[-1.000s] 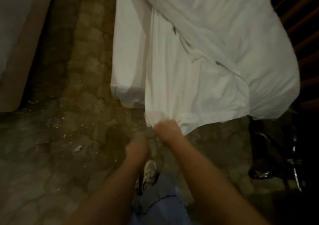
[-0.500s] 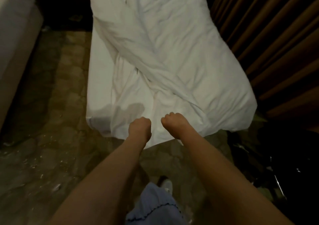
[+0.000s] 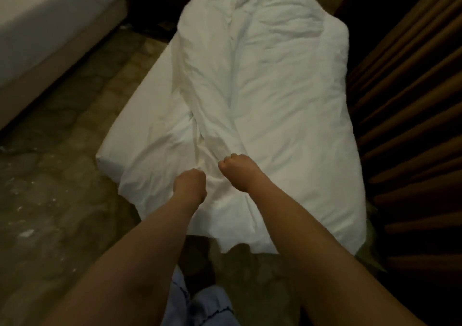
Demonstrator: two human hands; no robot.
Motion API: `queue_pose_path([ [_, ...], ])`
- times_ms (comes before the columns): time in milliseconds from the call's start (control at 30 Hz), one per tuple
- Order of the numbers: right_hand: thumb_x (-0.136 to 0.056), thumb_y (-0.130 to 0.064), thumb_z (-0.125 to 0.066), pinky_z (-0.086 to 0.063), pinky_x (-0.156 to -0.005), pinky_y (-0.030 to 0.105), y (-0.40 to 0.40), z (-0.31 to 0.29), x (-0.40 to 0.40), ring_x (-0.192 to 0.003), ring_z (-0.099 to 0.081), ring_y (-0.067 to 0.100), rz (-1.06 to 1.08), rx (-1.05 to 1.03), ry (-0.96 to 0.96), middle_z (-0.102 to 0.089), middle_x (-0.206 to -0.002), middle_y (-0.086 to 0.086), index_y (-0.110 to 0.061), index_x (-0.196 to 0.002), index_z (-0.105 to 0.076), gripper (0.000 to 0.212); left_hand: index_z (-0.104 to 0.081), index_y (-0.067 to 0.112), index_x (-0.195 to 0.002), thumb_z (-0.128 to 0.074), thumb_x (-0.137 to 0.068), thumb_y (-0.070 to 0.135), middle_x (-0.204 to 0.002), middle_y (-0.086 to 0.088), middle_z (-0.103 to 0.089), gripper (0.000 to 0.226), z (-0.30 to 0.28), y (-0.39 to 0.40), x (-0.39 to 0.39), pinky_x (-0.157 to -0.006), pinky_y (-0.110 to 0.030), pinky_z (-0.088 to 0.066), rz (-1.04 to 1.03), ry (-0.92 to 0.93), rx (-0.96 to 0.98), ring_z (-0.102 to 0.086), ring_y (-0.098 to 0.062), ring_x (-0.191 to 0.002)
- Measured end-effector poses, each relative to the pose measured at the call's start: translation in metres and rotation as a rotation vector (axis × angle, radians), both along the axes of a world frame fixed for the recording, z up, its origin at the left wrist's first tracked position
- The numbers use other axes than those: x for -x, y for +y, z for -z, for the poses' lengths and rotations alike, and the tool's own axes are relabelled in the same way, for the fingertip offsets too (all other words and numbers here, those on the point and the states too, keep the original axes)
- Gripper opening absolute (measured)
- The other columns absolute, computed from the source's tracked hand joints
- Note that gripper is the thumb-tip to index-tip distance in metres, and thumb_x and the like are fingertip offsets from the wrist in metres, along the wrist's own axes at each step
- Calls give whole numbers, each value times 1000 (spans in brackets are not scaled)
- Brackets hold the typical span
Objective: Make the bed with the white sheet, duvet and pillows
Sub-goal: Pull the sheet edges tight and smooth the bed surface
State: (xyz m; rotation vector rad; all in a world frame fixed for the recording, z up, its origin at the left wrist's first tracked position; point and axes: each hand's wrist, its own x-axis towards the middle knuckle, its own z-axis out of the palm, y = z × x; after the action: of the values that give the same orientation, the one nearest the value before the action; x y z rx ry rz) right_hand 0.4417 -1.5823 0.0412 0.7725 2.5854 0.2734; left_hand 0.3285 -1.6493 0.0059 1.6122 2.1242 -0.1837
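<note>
Both fists curl into white fabric at the foot of the bed [image 3: 117,158]: left hand [image 3: 190,185] and right hand [image 3: 237,170], close together, each grip bunching the rumpled duvet [image 3: 270,88] lying along the mattress

- We have carried both fists, left hand [image 3: 190,185] and right hand [image 3: 237,170], from below the bed's foot edge up onto the duvet [image 3: 270,95].
- The bunched cloth came with them.

I see open floor [image 3: 57,200] left of the bed [image 3: 140,135], up to a second bed [image 3: 45,25]. Right of the bed, curtains [image 3: 410,115] stand close, leaving little room.
</note>
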Motion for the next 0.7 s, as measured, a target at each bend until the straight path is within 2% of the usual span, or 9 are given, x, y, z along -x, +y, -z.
queue_pose_path([
  [233, -94, 0, -41, -42, -91, 37, 88, 50, -7, -111, -53, 31, -184, 131, -130, -54, -122, 16, -2, -121, -49, 29, -55, 9, -117, -44, -94, 13, -122, -9, -57, 25, 53, 70, -25, -91, -30, -46, -332, -136, 26, -57, -24, -112],
  [367, -95, -4, -39, -32, -101, 38, 138, 99, -14, -122, -42, 32, -268, 188, -232, -44, -133, 16, -4, -129, -44, 34, -49, 10, -125, -45, -95, 19, -129, -9, -52, 31, 108, 104, -50, -97, -30, -43, -425, -225, 79, -53, -23, -118],
  [467, -96, -9, -40, -23, -108, 42, 157, 121, -22, -131, -33, 31, -370, 155, -280, -37, -141, 12, -8, -136, -41, 40, -43, 8, -129, -45, -96, 27, -130, -10, -48, 39, 127, 114, -78, -97, -33, -42, -463, -289, 95, -51, -25, -119],
  [533, -95, -12, -44, -21, -111, 43, 165, 131, -26, -133, -32, 29, -449, 175, -284, -37, -143, 10, -11, -136, -43, 41, -41, 8, -131, -44, -96, 33, -130, -10, -47, 43, 131, 120, -95, -96, -33, -42, -501, -322, 80, -50, -25, -119],
  [633, -86, -26, -64, -29, -109, 45, 179, 145, -18, -130, -42, 27, -593, 160, -177, -46, -139, 9, -17, -128, -54, 45, -38, 10, -139, -41, -94, 41, -138, -11, -45, 54, 141, 141, -116, -101, -33, -39, -544, -405, 50, -46, -25, -123],
  [700, -92, -36, -56, -15, -114, 50, 189, 152, -14, -142, -25, 28, -694, 144, -236, -26, -154, 8, -22, -145, -34, 59, -32, 11, -145, -40, -94, 46, -144, -14, -39, 62, 147, 151, -128, -106, -33, -33, -597, -481, 42, -41, -27, -129],
])
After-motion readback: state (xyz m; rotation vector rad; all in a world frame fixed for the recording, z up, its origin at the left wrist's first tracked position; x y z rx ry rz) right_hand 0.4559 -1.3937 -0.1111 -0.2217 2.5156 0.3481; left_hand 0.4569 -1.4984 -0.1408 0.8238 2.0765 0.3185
